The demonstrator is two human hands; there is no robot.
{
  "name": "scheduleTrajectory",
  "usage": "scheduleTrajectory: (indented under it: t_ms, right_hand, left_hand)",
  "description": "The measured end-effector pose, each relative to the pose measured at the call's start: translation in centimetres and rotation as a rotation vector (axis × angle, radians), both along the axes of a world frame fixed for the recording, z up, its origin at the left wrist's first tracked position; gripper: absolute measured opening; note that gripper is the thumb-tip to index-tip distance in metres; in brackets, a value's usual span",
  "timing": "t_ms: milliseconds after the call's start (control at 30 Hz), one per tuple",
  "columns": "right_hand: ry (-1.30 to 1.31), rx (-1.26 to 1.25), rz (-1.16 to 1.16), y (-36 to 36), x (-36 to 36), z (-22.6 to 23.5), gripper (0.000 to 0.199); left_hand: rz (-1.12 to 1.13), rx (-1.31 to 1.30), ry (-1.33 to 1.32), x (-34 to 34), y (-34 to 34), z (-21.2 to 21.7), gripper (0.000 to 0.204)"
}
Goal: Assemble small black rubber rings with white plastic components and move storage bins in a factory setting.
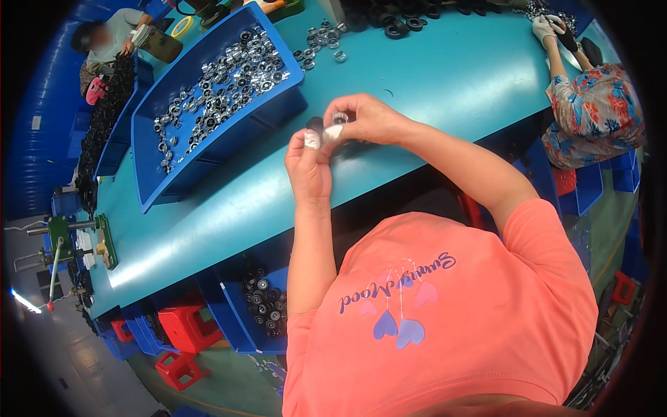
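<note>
My left hand [310, 167] and my right hand [375, 122] meet above the near edge of the teal table [445, 90]. Both thumbs have white wrapping on their tips. Pinched in my left fingers is a black ring [315, 125], partly hidden. Curled right fingers hold a small clear-and-silver wheel hub [340, 118]. Fingers hide whether ring and hub touch. To the left of my hands stands a blue bin [226, 146] with many similar hubs [240, 80] in it.
Loose hubs [323, 38] lie beyond the bin, near black rings [396, 28] at the far edge. Under the table, a blue crate [236, 320] holds black wheels. A green hand press [104, 240] is at the left end. Co-workers sit far left and far right.
</note>
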State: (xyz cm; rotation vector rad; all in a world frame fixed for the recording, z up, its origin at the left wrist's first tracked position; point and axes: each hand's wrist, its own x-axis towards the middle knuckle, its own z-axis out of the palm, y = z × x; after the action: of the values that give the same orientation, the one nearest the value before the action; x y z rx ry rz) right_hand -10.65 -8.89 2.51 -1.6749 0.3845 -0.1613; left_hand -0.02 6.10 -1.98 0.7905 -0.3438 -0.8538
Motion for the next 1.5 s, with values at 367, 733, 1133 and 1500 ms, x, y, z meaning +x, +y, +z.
scheduleTrajectory:
  t_ms: [367, 733, 1133, 1500]
  right_hand:
    - [-0.154, 0.263, 0.000, 0.1, -1.0, -0.1, 0.044]
    - [-0.280, 0.003, -0.103, 0.6, -0.9, 0.1, 0.034]
    - [-0.259, -0.183, -0.109, 1.7, -0.6, 0.4, 0.031]
    - [-0.267, -0.242, -0.153, 2.3, -0.4, -0.4, 0.036]
  left_hand:
    - [-0.037, -0.068, 0.082, 0.3, 0.5, 0.4, 0.027]
    - [-0.037, -0.062, 0.099, 0.2, 0.5, 0.2, 0.025]
    - [-0.102, -0.061, 0.090, -0.3, 0.4, 1.4, 0.037]
    - [0.082, 0.095, -0.113, -1.1, 0.1, 1.0, 0.030]
